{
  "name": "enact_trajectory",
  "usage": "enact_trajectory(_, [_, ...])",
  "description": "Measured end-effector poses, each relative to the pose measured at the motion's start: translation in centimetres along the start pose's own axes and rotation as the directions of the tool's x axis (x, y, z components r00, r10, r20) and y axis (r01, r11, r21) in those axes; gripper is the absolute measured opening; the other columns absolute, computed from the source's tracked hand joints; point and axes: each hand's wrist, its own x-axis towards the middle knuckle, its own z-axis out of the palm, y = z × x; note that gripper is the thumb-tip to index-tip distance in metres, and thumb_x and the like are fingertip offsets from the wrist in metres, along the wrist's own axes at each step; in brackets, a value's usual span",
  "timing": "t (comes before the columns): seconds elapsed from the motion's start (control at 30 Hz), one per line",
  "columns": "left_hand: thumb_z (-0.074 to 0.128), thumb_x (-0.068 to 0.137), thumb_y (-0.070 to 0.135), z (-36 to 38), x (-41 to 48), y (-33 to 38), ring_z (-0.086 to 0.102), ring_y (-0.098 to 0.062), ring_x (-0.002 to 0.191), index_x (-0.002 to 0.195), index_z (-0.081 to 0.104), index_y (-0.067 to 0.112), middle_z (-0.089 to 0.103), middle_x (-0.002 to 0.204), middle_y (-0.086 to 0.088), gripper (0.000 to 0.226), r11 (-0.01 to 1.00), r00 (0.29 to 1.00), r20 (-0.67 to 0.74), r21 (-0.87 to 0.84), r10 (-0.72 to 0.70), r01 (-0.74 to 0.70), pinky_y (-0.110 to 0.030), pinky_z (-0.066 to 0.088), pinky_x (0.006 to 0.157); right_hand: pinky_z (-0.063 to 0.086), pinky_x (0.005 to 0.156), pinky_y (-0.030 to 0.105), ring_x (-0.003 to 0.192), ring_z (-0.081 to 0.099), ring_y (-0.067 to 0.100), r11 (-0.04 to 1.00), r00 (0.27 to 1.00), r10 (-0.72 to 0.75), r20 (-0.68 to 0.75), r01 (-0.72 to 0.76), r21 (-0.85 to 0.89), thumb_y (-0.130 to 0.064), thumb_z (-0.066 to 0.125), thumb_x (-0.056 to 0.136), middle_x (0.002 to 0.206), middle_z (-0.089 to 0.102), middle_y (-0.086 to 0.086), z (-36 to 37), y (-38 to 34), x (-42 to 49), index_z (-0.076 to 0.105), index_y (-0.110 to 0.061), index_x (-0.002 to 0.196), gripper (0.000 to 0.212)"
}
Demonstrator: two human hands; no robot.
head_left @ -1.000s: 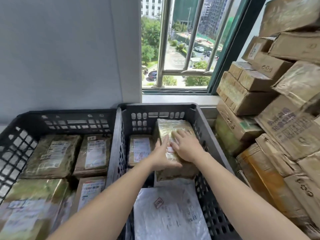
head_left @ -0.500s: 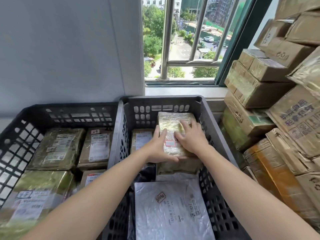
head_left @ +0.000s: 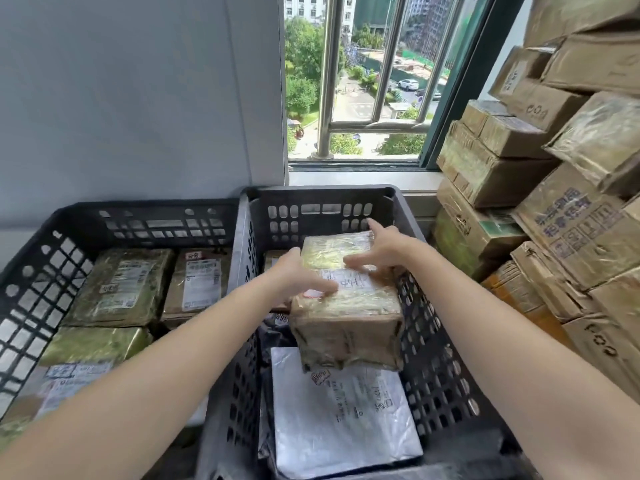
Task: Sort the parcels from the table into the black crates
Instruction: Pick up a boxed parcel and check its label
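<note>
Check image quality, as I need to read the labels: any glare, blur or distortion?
Head view: window daylight glares off the parcel's wrap, partly washing out its label; the left hand and right hand look slightly blurred; the wide lens bows the crate rim.
</note>
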Motion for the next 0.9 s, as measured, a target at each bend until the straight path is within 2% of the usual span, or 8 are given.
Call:
enact_trajectory(0.17, [0.085, 0.057, 0.063, -0.5, -4.3, -0.9, 0.058, -0.022, 0.117, 0.157, 0.009, 0.022, 0.047, 0.147, -0.005, 0.133, 0.948, 0.989, 0.142, 0.319, -0.042, -0.005, -0.032, 0.052, 0.080, 0.036, 0.110, 0.048, 0.145, 0.026, 0.034, 0.988, 0.988, -0.089, 0.123, 0.103, -0.117, -0.082, 0.066, 0.063, 0.163, 0.012, 0.008, 1.2, -1.5, -2.8, 0.005, -0.029, 0.158, 0.125])
enact_trajectory(0.3, [0.084, 0.061, 0.064, -0.7, -7.5, -2.2, 0.065, -0.018, 0.092, 0.144, 0.037, 0.010, 0.063, 0.111, 0.002, 0.109, 0.870, 0.976, 0.201, 0.493, -0.079, -0.031, -0.035, 0.057, 0.081, 0.044, 0.101, 0.041, 0.138, 0.041, 0.030, 0.973, 0.967, -0.128, 0.220, 0.166, -0.161, -0.082, 0.067, 0.062, 0.159, 0.026, 0.006, 3.8, -3.2, -4.3, 0.016, -0.027, 0.155, 0.119])
enact_trajectory(0.37, [0.080, 0.067, 0.064, -0.8, -9.0, -2.3, 0.065, -0.019, 0.081, 0.129, 0.048, 0.007, 0.065, 0.094, 0.001, 0.090, 0.812, 0.968, 0.228, 0.582, -0.100, -0.053, -0.030, 0.054, 0.070, 0.050, 0.088, 0.035, 0.124, 0.056, 0.027, 0.976, 0.954, -0.140, 0.266, 0.179, -0.126, -0.081, 0.070, 0.060, 0.151, 0.040, 0.004, 5.6, -3.8, -4.7, 0.025, -0.026, 0.150, 0.115])
enact_trajectory(0.43, [0.074, 0.073, 0.065, 0.0, -10.1, -2.1, 0.059, -0.020, 0.076, 0.108, 0.056, 0.007, 0.060, 0.083, 0.000, 0.070, 0.690, 0.958, 0.252, 0.718, -0.137, -0.091, -0.030, 0.049, 0.068, 0.051, 0.070, 0.028, 0.119, 0.058, 0.027, 0.972, 0.948, -0.147, 0.281, 0.191, -0.138, -0.079, 0.073, 0.059, 0.151, 0.038, 0.005, 7.7, -4.5, -4.9, 0.022, -0.028, 0.151, 0.117])
enact_trajectory(0.5, [0.068, 0.076, 0.069, 1.5, -10.9, -1.7, 0.060, -0.025, 0.096, 0.097, 0.059, 0.011, 0.065, 0.099, -0.005, 0.062, 0.482, 0.949, 0.275, 0.860, -0.156, -0.170, -0.036, 0.048, 0.083, 0.045, 0.055, 0.023, 0.122, 0.052, 0.032, 0.954, 0.953, -0.159, 0.258, 0.216, -0.209, -0.077, 0.075, 0.058, 0.152, 0.029, 0.009, 9.6, -5.0, -5.2, 0.017, -0.028, 0.153, 0.122])
enact_trajectory(0.6, [0.068, 0.067, 0.077, 3.4, -10.8, -2.2, 0.028, -0.039, 0.138, 0.140, 0.045, 0.012, 0.040, 0.145, -0.017, 0.100, 0.236, 0.955, 0.282, 0.938, -0.090, -0.254, -0.057, 0.027, 0.113, 0.053, 0.079, 0.036, 0.131, 0.043, 0.035, 0.929, 0.953, -0.185, 0.239, 0.249, -0.274, -0.075, 0.078, 0.055, 0.155, 0.021, 0.010, 10.5, -4.7, -5.4, 0.007, -0.028, 0.155, 0.132])
enact_trajectory(0.7, [0.075, 0.059, 0.075, 4.1, -9.8, -3.8, 0.001, -0.045, 0.148, 0.157, -0.002, 0.008, 0.005, 0.160, -0.028, 0.140, 0.291, 0.964, 0.254, 0.931, -0.082, -0.220, -0.068, 0.012, 0.115, 0.036, 0.112, 0.052, 0.143, 0.030, 0.034, 0.919, 0.934, -0.201, 0.297, 0.285, -0.272, -0.073, 0.081, 0.051, 0.162, 0.002, 0.000, 10.0, -3.6, -6.0, -0.009, -0.035, 0.155, 0.142])
enact_trajectory(0.9, [0.080, 0.063, 0.067, 6.2, -8.0, -6.2, -0.007, -0.046, 0.148, 0.152, -0.022, 0.008, -0.015, 0.159, -0.030, 0.148, 0.349, 0.964, 0.231, 0.921, -0.135, -0.172, -0.066, 0.015, 0.115, 0.028, 0.116, 0.050, 0.149, 0.018, 0.031, 0.856, 0.909, -0.251, 0.332, 0.369, -0.363, -0.069, 0.078, 0.062, 0.161, -0.026, 0.001, 11.8, -2.9, -6.6, -0.025, -0.030, 0.152, 0.141])
